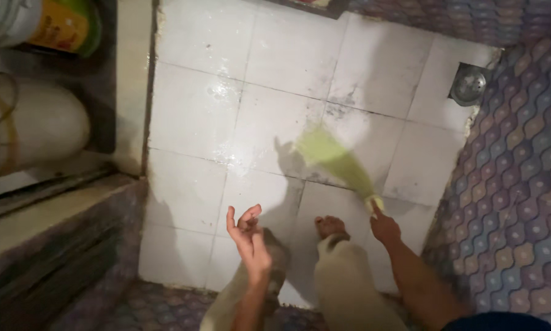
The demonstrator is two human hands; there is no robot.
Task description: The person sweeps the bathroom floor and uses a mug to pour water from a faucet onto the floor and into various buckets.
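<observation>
Looking down from my head camera, my right hand (384, 227) sits right of centre in the lower part of the frame, fingers wrapped tight around the handle end of a green broom (337, 160). The broom's bristles fan out up and to the left from my grip, blurred, and their spread end lies over the white tiled floor (190, 110) near the middle of the frame, casting a dark shadow just to their left

My left hand (248, 236) is at lower centre, raised above the floor with nothing in it, fingers loosely curled and parted, palm turned toward me. The two hands are well apart, with my bare foot (330, 227) between them on the tiles, and my pale trouser legs run down to the bottom edge below it

The floor tiles are wet and shiny in the upper middle of the frame, with dark grime along the grout lines (thickest near the broom's bristles). A round metal floor drain (470, 84) sits in the upper right corner of the tiled patch. Along the right side runs a wall of patterned purple tiles (520, 184). At the upper left I see a white bucket with a yellow label (39, 23), and below it a large white rounded container (36, 125), both beside a low stone ledge (49, 214) at the left edge
</observation>
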